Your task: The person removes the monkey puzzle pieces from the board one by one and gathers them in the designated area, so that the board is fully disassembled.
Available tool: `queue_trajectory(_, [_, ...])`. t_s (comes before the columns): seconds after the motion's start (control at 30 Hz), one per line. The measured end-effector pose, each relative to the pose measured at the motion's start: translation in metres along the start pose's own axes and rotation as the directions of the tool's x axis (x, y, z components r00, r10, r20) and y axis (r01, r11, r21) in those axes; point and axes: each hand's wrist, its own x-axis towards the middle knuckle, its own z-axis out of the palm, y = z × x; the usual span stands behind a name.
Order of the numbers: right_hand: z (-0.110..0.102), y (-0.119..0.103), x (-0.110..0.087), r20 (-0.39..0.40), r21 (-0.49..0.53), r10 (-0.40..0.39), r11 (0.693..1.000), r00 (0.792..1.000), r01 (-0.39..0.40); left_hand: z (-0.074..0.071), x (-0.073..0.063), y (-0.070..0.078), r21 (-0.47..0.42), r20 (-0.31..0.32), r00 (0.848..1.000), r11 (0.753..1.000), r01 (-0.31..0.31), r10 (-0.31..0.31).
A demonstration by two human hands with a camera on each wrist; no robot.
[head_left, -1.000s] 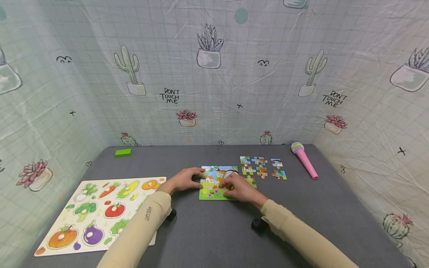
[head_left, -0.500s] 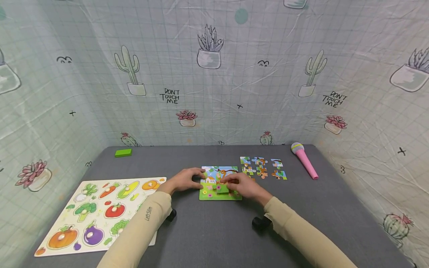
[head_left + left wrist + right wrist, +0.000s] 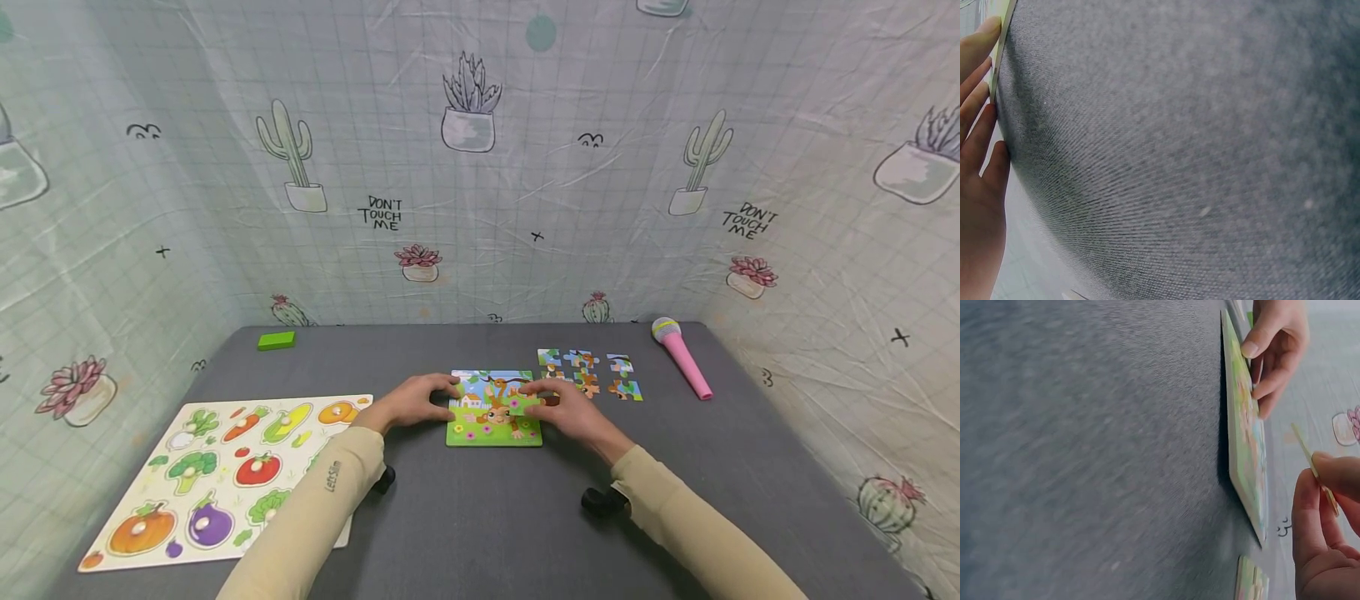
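Note:
A small jigsaw board (image 3: pixel 468 429) with a picture of a monkey, a house and flowers lies flat on the table in the head view. My left hand (image 3: pixel 414 400) rests at its left edge, thumb and fingertips touching the board, as the left wrist view also shows along the board's edge. Between the thumb and fingers of my right hand (image 3: pixel 573 410) a green puzzle piece with a pink flower (image 3: pixel 516 406) is pinched. The right wrist view has this thin puzzle piece (image 3: pixel 1307 453) edge-on, tilted and apart from the board (image 3: pixel 1238 412).
Several loose puzzle pieces (image 3: pixel 587 383) lie right of the board, partly behind my right hand. A vegetable puzzle board (image 3: pixel 225 467) lies at the left, partly under my left sleeve. A green block (image 3: pixel 276 341) and a pink toy microphone (image 3: pixel 686 362) stand out farther back.
My right hand has lifted the green puzzle piece and moved it rightward and up over the board, uncovering the monkey's face. The left hand has stayed in place.

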Motion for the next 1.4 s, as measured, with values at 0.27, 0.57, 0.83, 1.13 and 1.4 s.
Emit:
queue_trajectory(0.27, [-0.012,0.015,-0.014,-0.038,-0.010,0.046,0.999,0.998,-0.047,0.000,0.001,-0.001,0.014,0.001,1.000,1.000,-0.008,0.008])
queue_trajectory(0.57, [-0.040,0.033,-0.035,-0.069,0.013,0.108,0.994,0.992,-0.108,-0.001,-0.001,0.000,-0.015,0.003,0.999,0.999,-0.032,0.032])
queue_trajectory(0.83, [-0.070,0.050,-0.042,-0.162,-0.059,0.166,0.982,0.973,-0.177,0.000,-0.001,0.001,-0.014,0.004,1.000,1.000,-0.028,0.028])
queue_trajectory(1.13, [-0.074,0.056,-0.041,-0.165,-0.165,0.120,0.975,0.979,-0.148,0.000,-0.003,0.001,-0.021,0.002,1.000,1.000,-0.009,0.009])
queue_trajectory(1.4, [-0.071,0.052,-0.035,-0.157,-0.230,0.109,0.963,0.982,-0.143,0.001,-0.004,0.000,-0.024,-0.006,1.000,1.000,-0.020,0.019])
